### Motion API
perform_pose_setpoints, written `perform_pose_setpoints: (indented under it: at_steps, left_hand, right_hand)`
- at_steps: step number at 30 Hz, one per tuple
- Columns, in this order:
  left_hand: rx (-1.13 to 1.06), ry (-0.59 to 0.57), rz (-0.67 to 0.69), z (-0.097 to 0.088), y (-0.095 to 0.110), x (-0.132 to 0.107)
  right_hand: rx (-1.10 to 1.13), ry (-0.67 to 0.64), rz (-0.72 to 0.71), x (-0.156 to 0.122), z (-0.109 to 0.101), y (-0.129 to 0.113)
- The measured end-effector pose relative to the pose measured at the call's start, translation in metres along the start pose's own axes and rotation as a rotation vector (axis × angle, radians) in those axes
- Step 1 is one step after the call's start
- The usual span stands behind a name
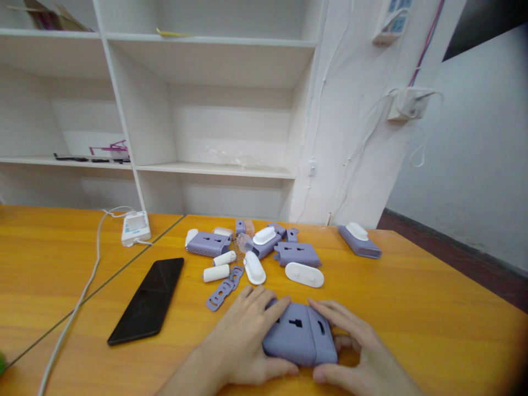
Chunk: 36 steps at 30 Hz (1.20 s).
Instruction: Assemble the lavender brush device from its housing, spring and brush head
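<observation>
Both hands are wrapped around a purple plastic housing (289, 338) low on the wooden table, a box-like case with dark keyhole slots. A seam separates its larger body from the end section (324, 335). My left hand (251, 338) grips the larger body, fingers over the far edge and thumb along the near side. My right hand (355, 349) holds the end section between fingers and thumb. Just beyond lie a white oval piece (304, 274), another white oval piece (254, 268), a second purple housing (297, 254) and a flat purple strip with cut-outs (225, 288).
White rollers (216, 273), a slotted purple shell (208, 243) and several small parts cluster mid-table. A black tablet-like slab (148, 300) lies left, near a power strip (136, 227) with a white cable (98, 247). A purple piece with a white top (359, 241) sits far right. Shelves (214, 170) stand behind.
</observation>
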<state>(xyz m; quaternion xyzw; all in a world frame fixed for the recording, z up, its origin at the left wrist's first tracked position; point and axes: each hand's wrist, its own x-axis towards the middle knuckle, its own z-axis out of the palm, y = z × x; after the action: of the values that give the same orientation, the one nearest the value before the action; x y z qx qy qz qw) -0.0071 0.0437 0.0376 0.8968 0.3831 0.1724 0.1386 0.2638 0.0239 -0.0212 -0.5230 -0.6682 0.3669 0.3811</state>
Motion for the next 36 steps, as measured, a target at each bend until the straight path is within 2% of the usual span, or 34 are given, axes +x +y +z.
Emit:
perform_pose_setpoints:
  at_steps: [3, 7, 11, 17, 20, 24, 28, 32, 36]
  left_hand:
    - [-0.008, 0.001, 0.021, 0.0, 0.001, -0.001]
    - [-0.008, -0.005, 0.006, 0.001, 0.003, -0.001]
    - [-0.029, 0.02, 0.003, 0.005, 0.001, 0.0]
    - [-0.05, 0.056, -0.007, 0.005, -0.002, -0.001]
    - [-0.028, 0.067, 0.011, 0.001, -0.004, -0.002]
    - [-0.023, 0.072, 0.025, -0.001, -0.009, -0.003]
    - [-0.049, 0.084, -0.007, 0.003, -0.014, -0.007]
    - [-0.088, 0.102, 0.008, 0.006, -0.014, -0.009]
    - [-0.088, 0.057, 0.022, 0.007, -0.011, -0.002]
  right_hand:
    - [-0.058, -0.061, 0.004, 0.0, 0.0, -0.002]
    - [-0.12, -0.025, -0.014, 0.0, 0.0, -0.002]
    - [-0.241, -0.081, -0.024, 0.001, -0.004, 0.0]
    - [-0.378, -0.081, -0.145, 0.003, -0.009, -0.003]
    - [-0.425, -0.035, -0.206, 0.002, -0.01, -0.007]
    - [-0.501, 0.125, -0.255, 0.005, -0.017, -0.011]
    - [-0.529, 0.238, -0.28, 0.023, -0.034, -0.015]
    - [-0.566, 0.179, -0.242, 0.059, -0.042, -0.022]
    - [-0.566, 0.118, -0.242, 0.087, -0.031, -0.025]
